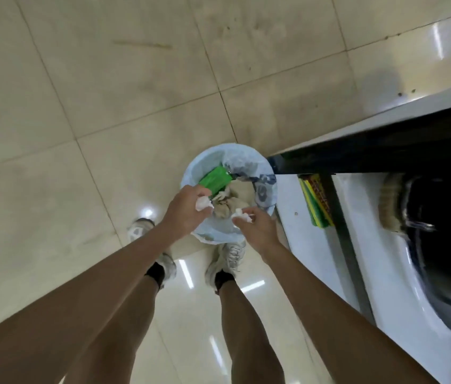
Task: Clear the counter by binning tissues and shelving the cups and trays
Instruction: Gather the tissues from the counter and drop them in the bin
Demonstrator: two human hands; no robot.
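Head cam looks straight down at a person's legs, shoes & both arms. Both hands are out over a round bin [191, 173] w/ a pale bag in it. It stands on a tan tile floor [80, 92], just in front of the feet.

Left hand [185, 210] has its fingers curled round a small white tissue wad [203, 203]. That wad pokes out by the thumb, right over the bin's near left side. Right hand [257, 224] pinches a second white tissue [242, 214] w/ its fingertips, over the bin's near right side. Both tissues are up in the hands, not down in the bin. The 2 hands are near each other but not touching.

Inside the bin lies a green packet [214, 180] at the back left. Next to it sits crumpled brown paper [235, 200] in the middle, and a bit of blue-and-white wrap [263, 187] on the right.

On the right a dark counter edge [384, 145] runs slanting up. Below it is a white shelf [293, 200] w/ a green & yellow thing [315, 200] on it; can't tell what it is. Far right is a big dark shape w/ a white rim, too blurry to name.

Shoes: left shoe [138, 231] is beside the bin, right shoe [229, 259] is just under its near edge.
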